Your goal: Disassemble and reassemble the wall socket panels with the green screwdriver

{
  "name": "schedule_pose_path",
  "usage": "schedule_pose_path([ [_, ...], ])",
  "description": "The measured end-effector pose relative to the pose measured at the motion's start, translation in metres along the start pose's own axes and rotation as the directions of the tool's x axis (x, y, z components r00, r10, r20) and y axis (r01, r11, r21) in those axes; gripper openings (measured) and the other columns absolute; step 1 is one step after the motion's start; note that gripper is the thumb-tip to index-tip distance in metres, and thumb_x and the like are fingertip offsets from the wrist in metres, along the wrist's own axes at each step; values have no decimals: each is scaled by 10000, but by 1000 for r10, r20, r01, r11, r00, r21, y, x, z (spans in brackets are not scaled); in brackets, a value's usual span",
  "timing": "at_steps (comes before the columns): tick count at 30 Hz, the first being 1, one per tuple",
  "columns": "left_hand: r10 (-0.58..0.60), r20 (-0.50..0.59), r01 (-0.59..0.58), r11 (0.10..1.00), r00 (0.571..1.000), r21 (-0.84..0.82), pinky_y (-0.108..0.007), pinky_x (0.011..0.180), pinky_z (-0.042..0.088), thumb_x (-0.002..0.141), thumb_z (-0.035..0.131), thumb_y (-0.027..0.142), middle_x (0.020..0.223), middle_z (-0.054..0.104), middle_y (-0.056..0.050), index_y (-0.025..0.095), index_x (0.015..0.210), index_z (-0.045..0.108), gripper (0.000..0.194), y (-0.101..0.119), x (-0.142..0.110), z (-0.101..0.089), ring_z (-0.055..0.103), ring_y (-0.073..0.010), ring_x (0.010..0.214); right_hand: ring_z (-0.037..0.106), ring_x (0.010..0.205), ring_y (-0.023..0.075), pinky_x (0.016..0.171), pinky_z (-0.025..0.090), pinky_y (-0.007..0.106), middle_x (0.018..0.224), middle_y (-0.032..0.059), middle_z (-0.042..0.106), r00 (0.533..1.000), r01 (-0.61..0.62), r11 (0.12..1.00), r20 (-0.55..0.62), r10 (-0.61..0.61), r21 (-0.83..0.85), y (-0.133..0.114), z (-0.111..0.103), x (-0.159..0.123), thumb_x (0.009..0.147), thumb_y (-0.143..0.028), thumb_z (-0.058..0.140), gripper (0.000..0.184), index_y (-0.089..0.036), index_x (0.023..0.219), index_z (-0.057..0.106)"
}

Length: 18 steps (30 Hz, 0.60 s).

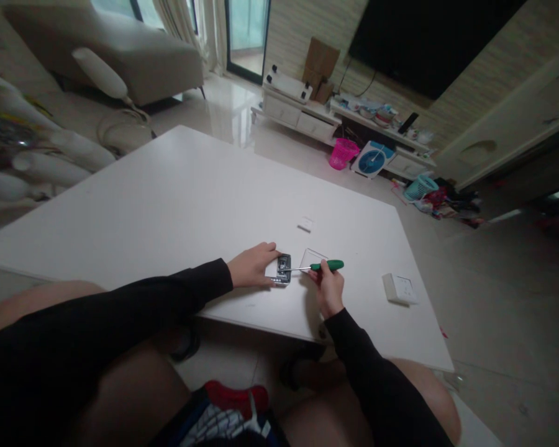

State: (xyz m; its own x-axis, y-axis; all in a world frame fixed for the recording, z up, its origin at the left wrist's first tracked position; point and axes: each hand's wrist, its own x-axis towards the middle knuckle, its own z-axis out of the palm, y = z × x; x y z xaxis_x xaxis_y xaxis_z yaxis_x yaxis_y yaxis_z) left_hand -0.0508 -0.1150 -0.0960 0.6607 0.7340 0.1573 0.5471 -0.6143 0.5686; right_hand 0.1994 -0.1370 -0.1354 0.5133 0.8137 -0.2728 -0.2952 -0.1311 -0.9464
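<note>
Green-handled screwdriver [334, 264] clasped in the right grip [330, 289] points at a device [286, 260] the left grip [251, 267] holds.

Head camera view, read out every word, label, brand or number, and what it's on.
No readable text anywhere.
Small dark-and-white device held by the left hand: pale marks, too small to read.
White box on the table: faint marks, too blurred to read.
</note>
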Motion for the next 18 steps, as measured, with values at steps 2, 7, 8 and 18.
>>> schedule_pose_path([
  [2, -12, 6, 12, 1000, 1000, 7, -408, 860, 482, 810, 773, 504, 1111, 579, -97, 200, 1260, 613, 567, 2, -1, -1, 563, -292, 1006, 710, 535, 141, 550, 651, 264, 697, 27, 743, 1000, 25, 1000, -11, -25, 11, -3, 2, 1, 758, -497, 880, 419, -162, 813, 634],
  [7, -58, 11, 58, 998, 998, 15, -418, 896, 496, 805, 783, 483, 1162, 569, -100, 205, 1286, 574, 594, 4, -4, 0, 571, -297, 1045, 705, 538, 123, 551, 632, 236, 701, -3, 730, 995, 89, 996, -48, -88, 24, -17, -2, 4, 756, -510, 867, 440, -166, 854, 612],
  [8, -63, 12, 63, 998, 998, 20, -418, 900, 499, 799, 791, 488, 1168, 567, -100, 205, 1295, 565, 614, 4, -5, 0, 571, -296, 1050, 697, 525, 123, 535, 623, 236, 691, -8, 725, 994, 97, 995, -49, -96, 22, -19, -3, 3, 747, -510, 870, 445, -166, 856, 610],
  [18, -76, 36, 75, 997, 996, 22, -416, 896, 502, 810, 777, 540, 1144, 571, -100, 197, 1253, 586, 592, 6, -3, -4, 573, -299, 1058, 637, 502, 115, 479, 540, 223, 652, -43, 673, 987, 142, 990, -79, -140, 25, -39, -11, 2, 724, -489, 827, 414, -200, 865, 567],
])
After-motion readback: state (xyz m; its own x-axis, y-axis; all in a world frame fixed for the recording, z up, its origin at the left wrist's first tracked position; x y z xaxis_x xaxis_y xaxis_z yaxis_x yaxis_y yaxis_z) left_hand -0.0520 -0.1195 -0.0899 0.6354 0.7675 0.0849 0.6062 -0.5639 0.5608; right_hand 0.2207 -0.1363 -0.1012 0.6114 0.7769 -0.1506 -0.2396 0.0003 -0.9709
